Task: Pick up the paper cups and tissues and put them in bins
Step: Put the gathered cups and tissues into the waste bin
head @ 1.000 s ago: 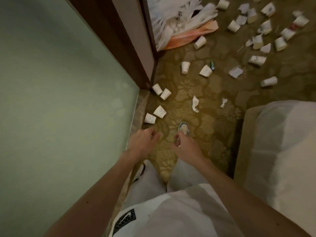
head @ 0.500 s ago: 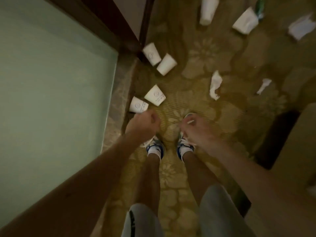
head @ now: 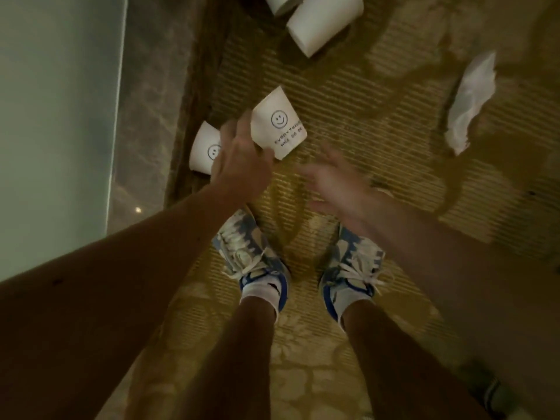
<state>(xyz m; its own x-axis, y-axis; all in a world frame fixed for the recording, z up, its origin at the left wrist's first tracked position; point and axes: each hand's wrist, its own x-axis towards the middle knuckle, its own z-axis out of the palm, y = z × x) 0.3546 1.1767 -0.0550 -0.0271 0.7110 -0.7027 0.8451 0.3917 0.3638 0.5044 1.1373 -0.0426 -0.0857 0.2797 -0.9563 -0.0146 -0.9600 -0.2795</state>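
Carpet (head: 378, 140): gold patterned pile that fills most of the view. All the litter listed lies on it. No bin is in view.
Wall panel (head: 54, 116): pale green and smooth, along the left edge.
Stone strip (head: 145, 116): marbled border between the wall panel and the carpet.
Shoes (head: 251, 256): 2, blue and white, laced, planted just below the hands.
Left hand (head: 242, 159): lowered between 2 cups, with its fingers (head: 239, 128) against the left side of the printed cup. Whether they have closed on it cannot be told.
Right hand (head: 336, 183): blurred, fingers spread wide, holding nothing, over bare carpet just right of the printed cup.
Upper cup (head: 325, 22): white paper, on its side near the top edge, touching a cut-off cup (head: 281, 3) beside it.
Printed cup (head: 280, 125): white paper with a smiley and lettering, on its side directly ahead of the shoes.
Edge cup (head: 203, 147): white with a smiley, on its side where the carpet meets the stone strip, partly hidden by the left hand.
Cups, handling: judged very light, thin-walled and easily crushed. Take each round the body with a loose wrap, or pinch the rim. 1 hand could likely carry several.
Tissue (head: 469, 98): 1, white and crumpled, well apart to the right.
Tissue, handling: judged soft, limp and near weightless. Pinch a raised fold, since a flat press would only drag it over the pile.
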